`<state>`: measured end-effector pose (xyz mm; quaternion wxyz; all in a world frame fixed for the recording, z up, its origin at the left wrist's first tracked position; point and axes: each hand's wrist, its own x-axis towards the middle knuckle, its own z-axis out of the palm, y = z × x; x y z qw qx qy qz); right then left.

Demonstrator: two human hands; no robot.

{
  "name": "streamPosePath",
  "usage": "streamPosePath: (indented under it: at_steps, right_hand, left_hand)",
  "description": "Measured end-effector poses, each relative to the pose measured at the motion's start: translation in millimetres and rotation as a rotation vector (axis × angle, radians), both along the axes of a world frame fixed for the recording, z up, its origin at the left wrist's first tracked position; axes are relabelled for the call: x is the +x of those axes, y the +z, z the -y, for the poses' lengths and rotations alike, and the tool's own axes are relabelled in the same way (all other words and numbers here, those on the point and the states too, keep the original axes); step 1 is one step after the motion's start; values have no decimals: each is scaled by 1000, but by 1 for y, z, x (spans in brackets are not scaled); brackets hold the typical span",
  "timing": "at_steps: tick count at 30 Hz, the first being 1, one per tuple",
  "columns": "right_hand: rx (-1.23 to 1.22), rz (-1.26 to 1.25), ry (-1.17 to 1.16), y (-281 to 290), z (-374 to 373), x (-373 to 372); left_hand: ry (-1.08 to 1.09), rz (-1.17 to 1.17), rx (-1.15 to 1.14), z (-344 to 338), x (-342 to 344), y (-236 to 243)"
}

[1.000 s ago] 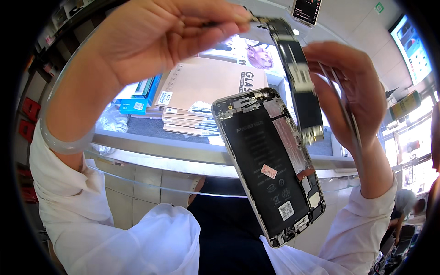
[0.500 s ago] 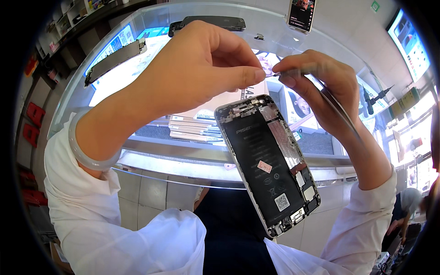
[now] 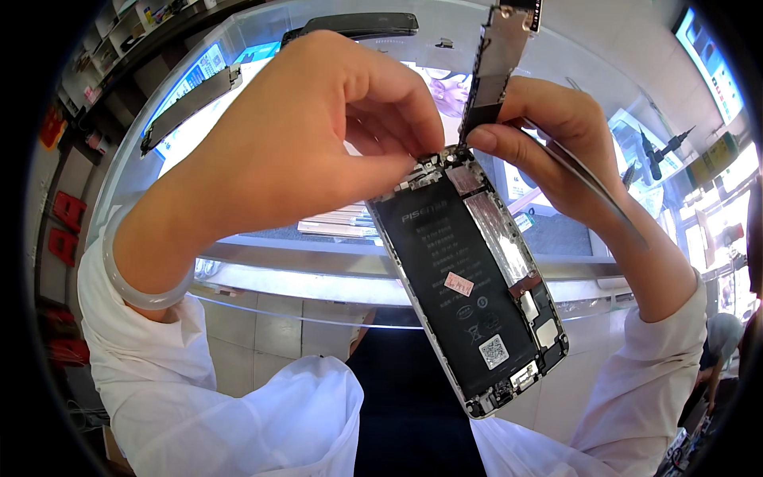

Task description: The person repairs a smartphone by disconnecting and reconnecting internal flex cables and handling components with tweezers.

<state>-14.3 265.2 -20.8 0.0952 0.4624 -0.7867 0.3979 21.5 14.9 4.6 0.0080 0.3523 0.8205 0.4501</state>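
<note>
An opened phone (image 3: 445, 246) hangs tilted in front of me, its black battery and bare metal parts facing me. My left hand (image 3: 334, 135) is closed at the phone's top edge, thumb and fingertips pinching there. My right hand (image 3: 548, 147) is closed, its thumb and fingers gripping the lower end of a metal-backed screen panel (image 3: 497, 67). The panel stands up from the phone's top corner; whether a cable joins them I cannot make out. Tucked in the same hand, silver tweezers (image 3: 580, 175) lie back along the wrist.
Below the hands stretches a lit glass counter (image 3: 262, 254) holding stacked flat boxes (image 3: 342, 220). On it lie another screen panel (image 3: 191, 110), a dark phone (image 3: 362, 25) and a small part (image 3: 447, 44). Dark tools (image 3: 660, 151) stand at the right. Another person (image 3: 722, 338) is at the lower right.
The screen panel has come into view, upright in my right hand. My left fingertips have moved down to the phone's top edge. The phone has shifted slightly.
</note>
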Motion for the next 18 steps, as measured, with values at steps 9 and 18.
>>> streamPosePath:
  at_steps: [9,18]
  right_hand:
    - [-43,68,28,-4,2,-2]
    - [77,-110,67,-8,-12,-16]
  left_hand:
    - [85,-17,-74,0,2,-2]
    - [65,-291,-208,0,1,-6]
